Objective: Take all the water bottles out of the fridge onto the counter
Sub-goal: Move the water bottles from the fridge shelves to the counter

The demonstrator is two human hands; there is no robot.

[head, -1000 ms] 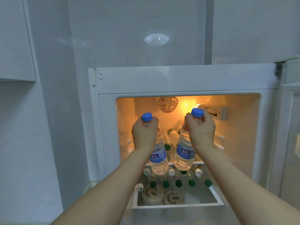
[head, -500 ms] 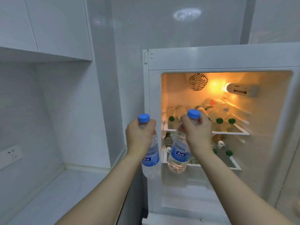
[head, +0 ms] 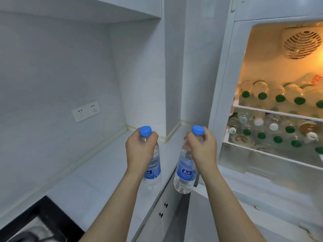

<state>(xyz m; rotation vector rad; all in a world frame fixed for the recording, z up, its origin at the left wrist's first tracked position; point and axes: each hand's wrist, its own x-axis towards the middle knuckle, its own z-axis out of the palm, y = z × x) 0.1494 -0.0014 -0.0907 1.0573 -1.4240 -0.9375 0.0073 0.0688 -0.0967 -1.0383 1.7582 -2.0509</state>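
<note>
My left hand point(head: 139, 149) grips the neck of a clear water bottle point(head: 153, 170) with a blue cap and blue label, held upright above the white counter point(head: 97, 180). A second, matching water bottle point(head: 185, 175) hangs from my right hand point(head: 202, 151), over the counter's right edge beside the fridge. The open fridge point(head: 225, 84) is lit inside at the right. Its upper shelf point(head: 272, 110) carries several lying bottles with green caps. The lower shelf point(head: 262, 149) holds several more with green and white caps.
A black cooktop point(head: 40, 222) sits at the counter's near left end. A wall socket plate point(head: 85, 110) is on the left wall and a cabinet point(head: 87, 9) hangs overhead. Drawers with black knobs point(head: 163, 209) lie below the counter edge.
Both hands have carried the two blue-capped bottles out of the fridge and leftward over the counter. My view has swung left, so the fridge now sits at the right.
</note>
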